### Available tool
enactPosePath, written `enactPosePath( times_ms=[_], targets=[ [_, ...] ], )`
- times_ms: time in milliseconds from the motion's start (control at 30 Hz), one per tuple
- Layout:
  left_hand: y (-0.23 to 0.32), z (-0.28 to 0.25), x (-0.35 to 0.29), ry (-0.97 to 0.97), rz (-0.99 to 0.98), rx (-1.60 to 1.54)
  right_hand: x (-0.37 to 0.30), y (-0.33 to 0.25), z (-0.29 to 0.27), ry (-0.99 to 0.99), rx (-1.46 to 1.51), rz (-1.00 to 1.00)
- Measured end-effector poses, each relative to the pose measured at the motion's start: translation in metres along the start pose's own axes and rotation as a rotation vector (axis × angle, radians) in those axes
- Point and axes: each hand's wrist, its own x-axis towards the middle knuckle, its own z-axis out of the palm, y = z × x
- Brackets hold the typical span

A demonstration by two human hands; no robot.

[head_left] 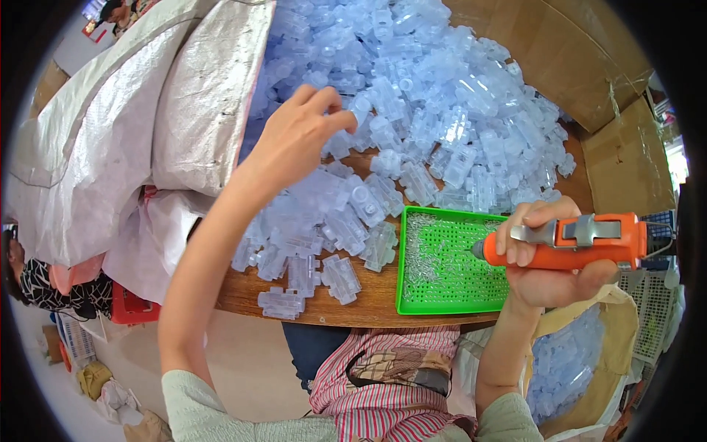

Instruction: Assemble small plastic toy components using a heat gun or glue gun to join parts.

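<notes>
My right hand (541,258) is wrapped round an orange pneumatic screwdriver (589,243) with a metal lever on its side. The tool lies level, its dark nose pointing left above a green perforated tray (403,283). Small silvery screws (427,258) are scattered in the tray, thickest along its left side. Over the near edge of a big heap of clear plastic housings (398,96), my left hand (298,132) hangs palm down. Its fingers are bent and apart, with nothing seen between them; some fingertips are hidden. Several loose housings (341,280) lie below it on the wooden table.
White woven sacks (118,132) rise along the left side. Cardboard walls (626,155) bound the heap at the right. Beneath the table's near edge (346,321), an open sack of clear parts (567,365) stands at the lower right. Another person (55,283) is partly visible at far left.
</notes>
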Motion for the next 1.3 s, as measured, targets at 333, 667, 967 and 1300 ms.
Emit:
enactPosePath(
  times_ms=[333,667,967,1300],
  targets=[
    [-0.012,0.002,0.006,-0.091,0.038,0.113,-0.002,0.023,-0.018,0.084,-0.167,0.104],
    [0.113,-0.019,-0.029,-0.068,-0.054,-0.505,-0.002,0.040,-0.009,0.234,-0.386,0.103],
    [0.147,0.027,-0.067,-0.051,-0.140,-0.653,-0.006,0.046,-0.009,0.243,-0.359,0.073],
    [0.137,0.039,-0.067,0.053,-0.194,-0.706,0.001,-0.016,0.003,-0.215,0.016,-0.011]
  ],
)
